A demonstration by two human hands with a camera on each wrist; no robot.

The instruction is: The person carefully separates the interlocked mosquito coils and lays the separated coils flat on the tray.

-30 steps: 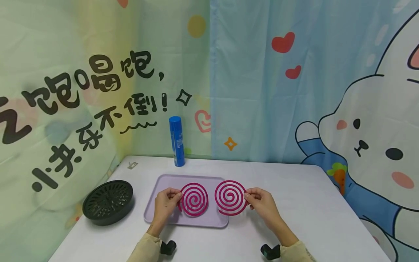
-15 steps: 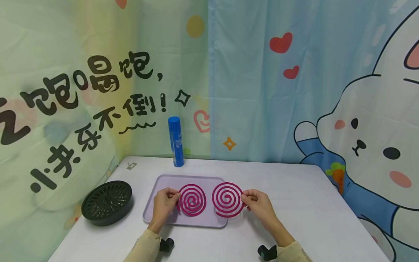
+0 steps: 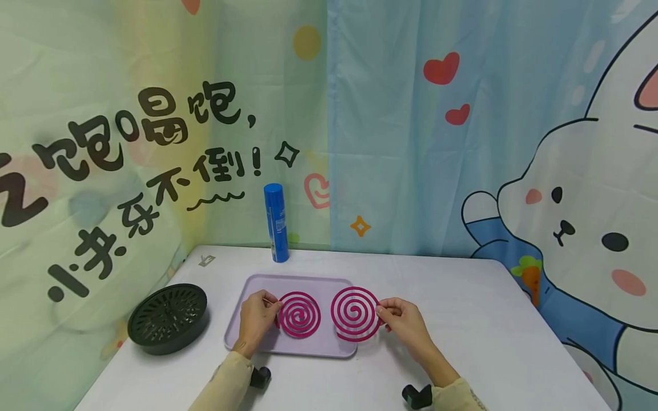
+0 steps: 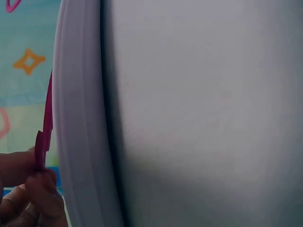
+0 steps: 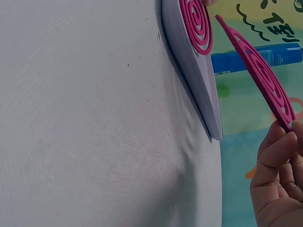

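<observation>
In the head view, two magenta spiral mosquito coils are held side by side over a lilac tray (image 3: 288, 281). My left hand (image 3: 257, 317) pinches the outer edge of the left mosquito coil (image 3: 300, 315), which leans back low over the middle of the tray. The right mosquito coil (image 3: 354, 311) is pinched at its right edge by my right hand (image 3: 409, 326) and overlaps the tray's right end. In the right wrist view this coil (image 5: 260, 75) appears nearly edge-on, apart from the tray. The left wrist view shows only a thin edge of the left coil (image 4: 47, 118) behind the tray wall.
A round black slotted container (image 3: 169, 319) stands left of the tray on the white table (image 3: 462, 308). Behind the tray stands a blue spray can (image 3: 277, 225). A small metal piece (image 3: 207, 260) lies at the back left corner, and a printed curtain hangs behind.
The left coil has tipped back flatter and sunk slightly toward the tray. The right coil and hand have shifted a little left; part of this is a small camera turn.
</observation>
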